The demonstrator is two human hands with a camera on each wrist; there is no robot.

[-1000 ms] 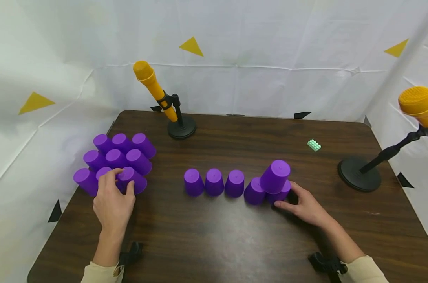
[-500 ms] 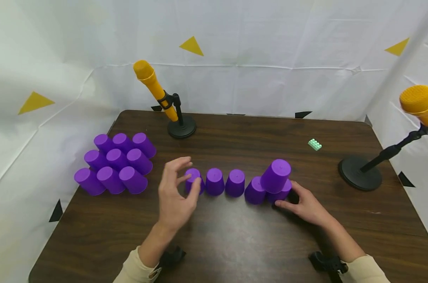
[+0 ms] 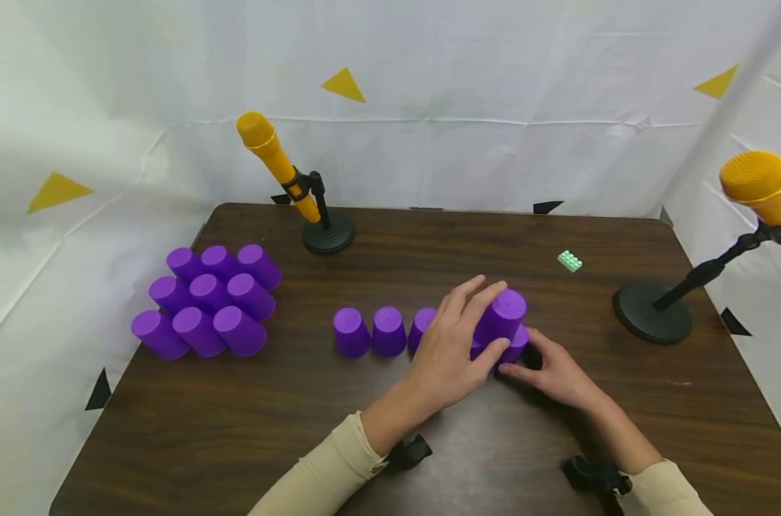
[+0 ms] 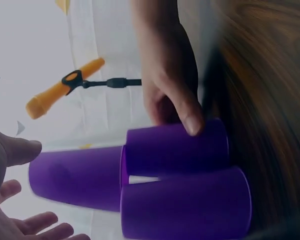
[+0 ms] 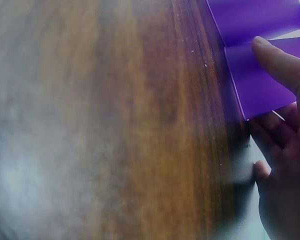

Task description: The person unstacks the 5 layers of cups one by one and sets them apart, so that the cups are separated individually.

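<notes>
In the head view, two upside-down purple cups stand side by side with a third purple cup (image 3: 508, 308) upside down across their tops. My left hand (image 3: 451, 351) is spread beside this upper cup. The left wrist view has its thumb close to the cup's closed end, its fingers apart from it. My right hand (image 3: 554, 369) grips the lower right cup (image 4: 177, 150) between thumb and fingers. The lower left cup (image 4: 185, 205) is mostly hidden behind my left hand in the head view. Left of the stack runs a row of single upside-down cups (image 3: 388, 332).
Several more purple cups (image 3: 210, 294) stand grouped at the left of the brown table (image 3: 236, 423). A yellow microphone (image 3: 271, 154) on a black stand is at the back; another microphone (image 3: 758, 183) stands at the right. A green toy brick (image 3: 569, 261) lies at the back right.
My left hand has moved right, from the grouped cups at the left, past the row's left end, to the stack's upper cup. My right hand has stayed at the lower right cup.
</notes>
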